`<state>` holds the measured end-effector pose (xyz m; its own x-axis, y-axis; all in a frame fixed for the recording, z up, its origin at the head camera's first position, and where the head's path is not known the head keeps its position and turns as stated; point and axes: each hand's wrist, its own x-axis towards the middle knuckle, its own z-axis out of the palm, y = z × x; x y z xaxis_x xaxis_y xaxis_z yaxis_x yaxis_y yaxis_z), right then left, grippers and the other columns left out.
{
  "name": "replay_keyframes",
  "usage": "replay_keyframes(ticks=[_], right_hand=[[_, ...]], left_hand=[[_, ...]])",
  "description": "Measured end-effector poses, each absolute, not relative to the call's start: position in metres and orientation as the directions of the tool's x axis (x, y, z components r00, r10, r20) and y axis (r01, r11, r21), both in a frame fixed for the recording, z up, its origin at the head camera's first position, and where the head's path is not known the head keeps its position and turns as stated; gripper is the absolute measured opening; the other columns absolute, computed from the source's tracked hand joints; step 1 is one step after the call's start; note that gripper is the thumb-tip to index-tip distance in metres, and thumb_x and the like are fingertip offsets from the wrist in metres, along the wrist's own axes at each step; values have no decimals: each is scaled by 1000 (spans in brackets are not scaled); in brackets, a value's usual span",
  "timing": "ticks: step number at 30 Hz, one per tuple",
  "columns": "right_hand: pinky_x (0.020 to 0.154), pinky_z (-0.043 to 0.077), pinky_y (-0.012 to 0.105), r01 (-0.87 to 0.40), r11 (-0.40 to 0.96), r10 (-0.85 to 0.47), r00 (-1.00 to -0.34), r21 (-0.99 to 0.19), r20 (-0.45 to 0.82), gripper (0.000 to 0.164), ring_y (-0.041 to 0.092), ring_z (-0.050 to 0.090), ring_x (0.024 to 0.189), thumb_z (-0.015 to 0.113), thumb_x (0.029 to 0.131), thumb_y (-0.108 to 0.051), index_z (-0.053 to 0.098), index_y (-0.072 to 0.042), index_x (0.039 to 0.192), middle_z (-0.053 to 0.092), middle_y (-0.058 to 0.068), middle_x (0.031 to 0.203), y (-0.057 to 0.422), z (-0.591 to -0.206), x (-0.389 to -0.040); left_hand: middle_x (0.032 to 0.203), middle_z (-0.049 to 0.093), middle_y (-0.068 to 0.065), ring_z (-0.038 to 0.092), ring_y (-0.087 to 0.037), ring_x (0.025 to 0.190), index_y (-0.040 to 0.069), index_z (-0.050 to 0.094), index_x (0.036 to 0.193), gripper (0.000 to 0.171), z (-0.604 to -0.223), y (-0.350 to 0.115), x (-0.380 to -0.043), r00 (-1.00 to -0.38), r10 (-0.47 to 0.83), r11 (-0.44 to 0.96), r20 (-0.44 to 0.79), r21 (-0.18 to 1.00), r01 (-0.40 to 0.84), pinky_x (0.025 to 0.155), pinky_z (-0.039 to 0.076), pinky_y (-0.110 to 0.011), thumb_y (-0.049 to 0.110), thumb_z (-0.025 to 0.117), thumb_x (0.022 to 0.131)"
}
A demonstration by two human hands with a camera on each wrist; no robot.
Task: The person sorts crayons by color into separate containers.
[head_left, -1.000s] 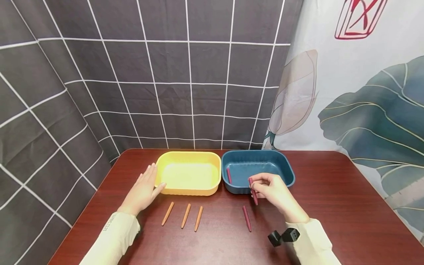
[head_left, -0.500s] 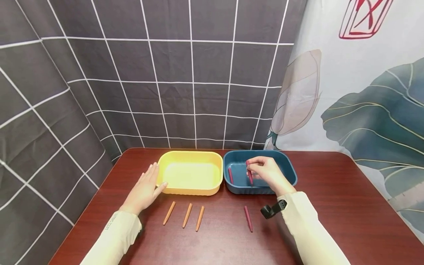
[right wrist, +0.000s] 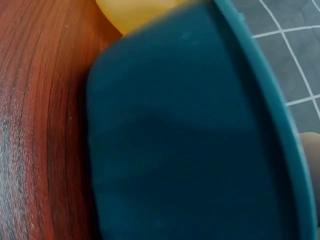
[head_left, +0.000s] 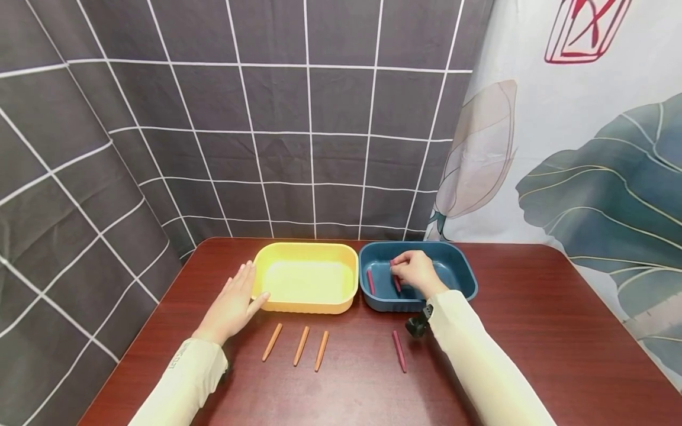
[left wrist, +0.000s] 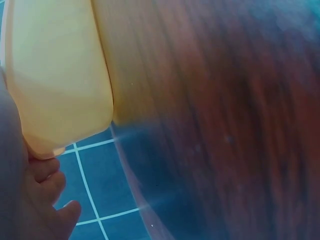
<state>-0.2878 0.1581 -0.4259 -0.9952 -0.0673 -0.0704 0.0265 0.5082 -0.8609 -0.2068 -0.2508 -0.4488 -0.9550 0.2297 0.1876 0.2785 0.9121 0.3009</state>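
Note:
In the head view my right hand (head_left: 418, 272) reaches inside the blue basin (head_left: 378, 305) and pinches a dark red crayon (head_left: 396, 284), its lower end pointing down to the basin floor. Another dark red crayon (head_left: 370, 282) lies at the basin's left side. My left hand (head_left: 229, 307) lies with straight fingers along the left wall of the yellow basin (head_left: 309, 307), thumb at its near rim. The left wrist view shows part of the left hand (left wrist: 47, 200) beside that basin (left wrist: 65, 75). From the right wrist, the blue wall (right wrist: 185, 125) hides most of the hand.
On the red-brown table (head_left: 351, 390), three orange-brown crayons (head_left: 301, 346) lie before the yellow basin. One dark red crayon (head_left: 399, 351) lies before the blue one. The basins stand side by side at the table's back edge, with a grey checked cloth (head_left: 277, 154) behind.
My right hand has carried the dark red crayon from in front of the blue basin over its near rim and down inside, shifting left. The left hand keeps its place at the yellow basin.

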Motion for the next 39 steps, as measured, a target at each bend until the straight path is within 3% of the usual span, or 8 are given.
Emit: replay_keyframes(ticks=[6, 14, 22, 32, 39], right_hand=[[60, 62, 33, 88, 588, -23, -992, -804, -125, 14, 14, 68, 57, 77, 86, -4, 69, 5, 93, 72, 14, 82, 155, -430, -289], [57, 53, 28, 15, 751, -34, -998, -661, -61, 13, 16, 61, 60, 81, 80, -6, 69, -2, 77, 66, 7, 74, 155, -436, -294], [54, 52, 29, 22, 770, -27, -997, -638, -67, 18, 14, 60, 52, 78, 84, -5, 68, -3, 69, 64, 5, 64, 155, -436, -293], [58, 52, 32, -14, 760, -45, -998, -650, -31, 14, 19, 60, 62, 73, 88, -7, 69, -2, 75, 65, 6, 68, 152, -426, -284], [70, 57, 39, -119, 701, -73, -993, -703, 96, 12, 20, 64, 71, 69, 90, -8, 72, 2, 93, 71, 9, 79, 153, -413, -266]], left_hand=[[161, 25, -29, 21, -44, 151, -13, 23, 154, 81, -450, -251, -207, -955, 232, 911, 187, 304, 281, 119, 22, -61, 42, 54, 104], [161, 26, -29, 23, -45, 150, -13, 24, 154, 81, -450, -252, -208, -952, 231, 912, 199, 297, 283, 119, 22, -61, 41, 55, 103], [161, 26, -29, 22, -44, 150, -13, 24, 154, 80, -450, -251, -207, -953, 232, 912, 195, 297, 282, 119, 22, -61, 41, 55, 103], [161, 26, -29, 21, -44, 151, -13, 25, 154, 80, -450, -252, -206, -955, 227, 916, 193, 291, 277, 120, 21, -60, 41, 55, 103], [162, 25, -28, 21, -43, 151, -13, 26, 154, 80, -449, -252, -207, -953, 231, 920, 194, 274, 279, 120, 21, -60, 43, 54, 104]])
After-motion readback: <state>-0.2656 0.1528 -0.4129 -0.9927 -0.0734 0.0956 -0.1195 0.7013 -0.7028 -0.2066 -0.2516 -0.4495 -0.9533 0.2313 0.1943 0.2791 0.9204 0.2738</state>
